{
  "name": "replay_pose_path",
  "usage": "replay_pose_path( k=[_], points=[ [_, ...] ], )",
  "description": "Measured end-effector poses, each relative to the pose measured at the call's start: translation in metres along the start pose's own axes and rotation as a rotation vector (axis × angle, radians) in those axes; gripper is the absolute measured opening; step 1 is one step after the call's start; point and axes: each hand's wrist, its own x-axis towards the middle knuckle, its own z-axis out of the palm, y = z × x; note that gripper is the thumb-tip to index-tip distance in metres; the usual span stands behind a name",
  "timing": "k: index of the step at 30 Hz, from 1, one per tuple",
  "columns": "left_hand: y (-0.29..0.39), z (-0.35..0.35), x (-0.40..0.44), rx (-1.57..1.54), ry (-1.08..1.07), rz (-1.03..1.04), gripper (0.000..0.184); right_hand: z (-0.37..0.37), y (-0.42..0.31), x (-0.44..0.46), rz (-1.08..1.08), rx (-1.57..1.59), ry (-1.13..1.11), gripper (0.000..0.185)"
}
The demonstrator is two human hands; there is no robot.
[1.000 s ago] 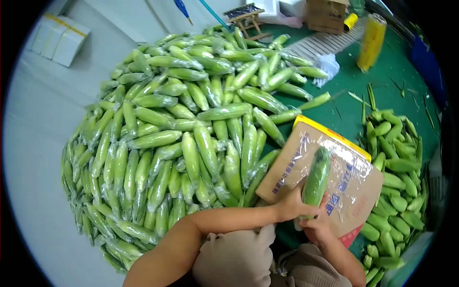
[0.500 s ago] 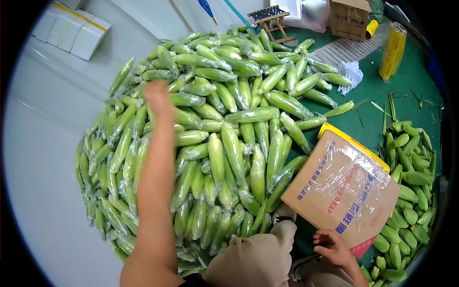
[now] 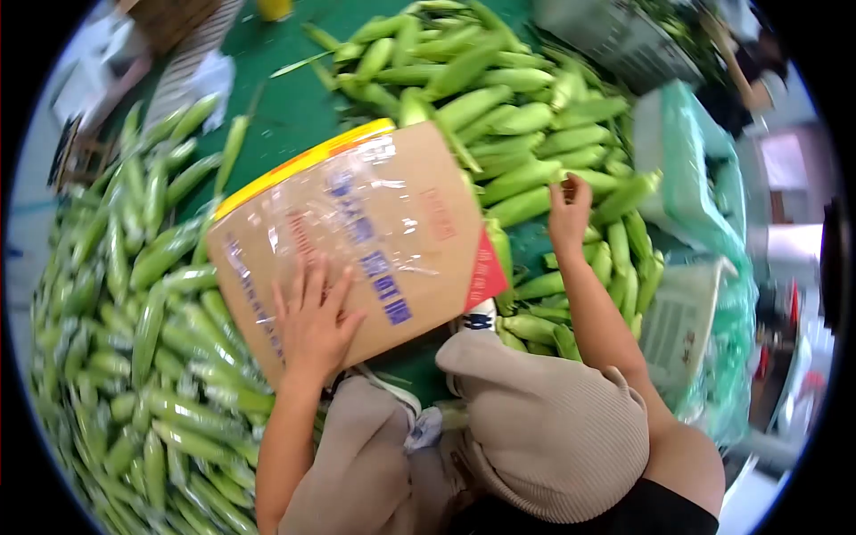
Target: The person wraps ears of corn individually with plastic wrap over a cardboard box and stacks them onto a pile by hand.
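My left hand [image 3: 314, 316] lies with spread fingers on the cardboard box [image 3: 357, 232], which has clear film, blue print and a yellow edge. Over the pile of unwrapped green corn [image 3: 526, 125], my right hand [image 3: 571, 209] has its fingers curled together beside the end of an ear [image 3: 522, 207]; what they grip, if anything, is too small to tell. Film-wrapped corn [image 3: 192, 357] is heaped left of the box.
A grey crate [image 3: 615, 40] stands behind the unwrapped pile. On the right are a green-lined white box [image 3: 669, 152] and a pale crate [image 3: 678, 321]. Another person [image 3: 753, 85] is at the upper right. A crumpled plastic bag [image 3: 209, 85] lies at the upper left.
The view has swung right. My left hand, which held a wrapped ear and then reached over the wrapped heap, now rests on the box. My right hand has moved from the box to the unwrapped pile.
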Motion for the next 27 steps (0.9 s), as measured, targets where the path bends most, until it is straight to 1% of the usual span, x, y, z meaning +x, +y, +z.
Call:
replay_pose_path(
  k=[2, 4, 6, 7, 8, 9, 10, 11, 12, 14, 16, 18, 19, 20, 22, 24, 25, 26, 27],
  points=[
    [-0.001, 0.018, -0.005, 0.069, 0.030, -0.046, 0.068, -0.015, 0.067, -0.009, 0.098, -0.318, -0.275, 0.047],
    [0.003, 0.015, -0.001, 0.065, -0.003, -0.069, 0.069, -0.023, 0.096, -0.030, 0.055, -0.507, -0.746, 0.067],
    [0.004, 0.010, -0.006, 0.084, -0.055, -0.117, 0.070, -0.005, 0.093, -0.058, 0.233, -0.574, -0.696, 0.081],
    [0.005, 0.010, -0.005, 0.098, -0.079, -0.129, 0.070, 0.013, 0.089, -0.057, 0.680, -0.134, -0.596, 0.081],
    [0.007, 0.012, -0.004, 0.105, -0.100, -0.127, 0.070, 0.030, 0.092, -0.054, 1.080, 0.339, -0.448, 0.082],
    [0.007, 0.017, -0.004, 0.103, -0.092, -0.146, 0.069, 0.047, 0.120, -0.049, 1.137, 0.440, -0.477, 0.081],
    [0.006, 0.022, -0.007, 0.095, -0.088, -0.163, 0.068, 0.062, 0.116, -0.042, 1.101, 0.399, -0.457, 0.075],
    [0.005, 0.026, -0.010, 0.095, -0.058, -0.137, 0.067, 0.088, 0.131, -0.051, 0.945, 0.529, -0.285, 0.067],
    [0.005, 0.026, -0.011, 0.105, -0.026, -0.128, 0.066, 0.098, 0.113, -0.056, 0.724, 0.455, -0.119, 0.060],
    [0.009, 0.022, -0.006, 0.063, -0.013, -0.118, 0.063, 0.108, 0.115, -0.056, 0.881, 0.639, -0.024, 0.052],
    [0.007, 0.018, -0.009, 0.067, -0.018, -0.115, 0.060, 0.091, 0.080, -0.061, 1.041, 0.901, 0.281, 0.050],
    [0.010, 0.019, -0.010, 0.091, -0.018, -0.107, 0.059, 0.059, 0.034, -0.066, 0.921, 0.944, 0.322, 0.061],
    [0.015, 0.015, -0.008, 0.100, 0.006, -0.099, 0.057, 0.043, 0.016, -0.068, 0.784, 0.871, 0.208, 0.068],
    [0.020, 0.007, -0.007, 0.212, 0.063, -0.027, 0.056, 0.039, 0.028, -0.073, 0.615, 0.652, 0.101, 0.079],
    [0.038, -0.021, 0.002, 0.449, 0.183, 0.106, 0.054, 0.015, -0.016, -0.066, 0.384, 0.511, -0.082, 0.090],
    [0.032, -0.005, 0.007, 0.153, -0.029, -0.056, 0.056, -0.001, -0.051, -0.052, 0.133, 0.405, -0.265, 0.094],
    [0.025, 0.005, -0.005, 0.021, -0.149, -0.184, 0.057, 0.001, -0.066, -0.049, 0.019, 0.373, -0.399, 0.096],
    [0.019, 0.016, -0.010, -0.028, -0.123, -0.178, 0.057, 0.000, -0.073, -0.039, -0.116, 0.282, -0.527, 0.099],
    [0.022, 0.014, -0.005, -0.079, -0.058, -0.139, 0.055, 0.005, -0.088, -0.030, -0.257, 0.192, -0.637, 0.103]
  ],
)
